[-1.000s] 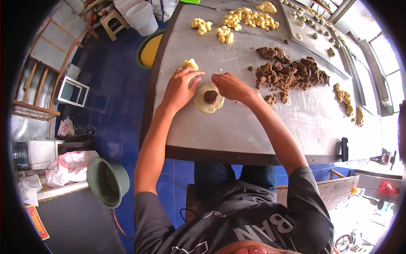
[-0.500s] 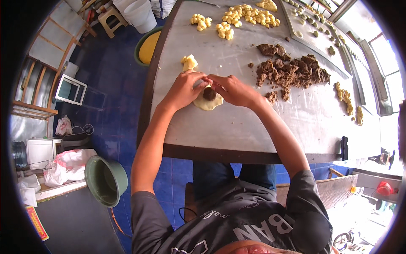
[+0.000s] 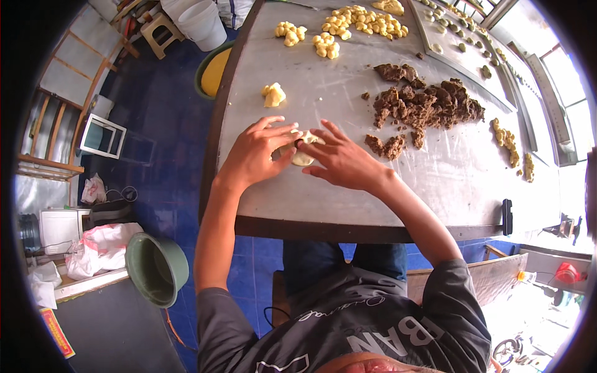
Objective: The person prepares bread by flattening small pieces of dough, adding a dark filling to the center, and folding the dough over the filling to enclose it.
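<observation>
A pale flattened piece of dough (image 3: pixel 303 159) lies on the metal table near its left edge, with a dark brown lump of filling (image 3: pixel 298 143) on it. My fingers partly cover both. My left hand (image 3: pixel 254 154) is at the dough's left side, its fingers apart and reaching over the edge. From the other side, my right hand (image 3: pixel 347 160) spreads its fingers over the dough. Neither hand has closed round anything. Just beyond my left hand sits a small clump of yellow dough pieces (image 3: pixel 273 95).
Crumbly brown filling (image 3: pixel 429 109) is heaped right of my hands. Several clusters of yellow dough balls (image 3: pixel 364 23) lie at the far side, with a tray of small rounds (image 3: pixel 460 46) at far right. A green basin (image 3: pixel 157 270) stands lower left, off the table (image 3: pixel 323 205).
My hands have come apart from their pinch at the dough's far edge and moved toward me, fingers now spread. The dough's far edge is now folded nearer the filling.
</observation>
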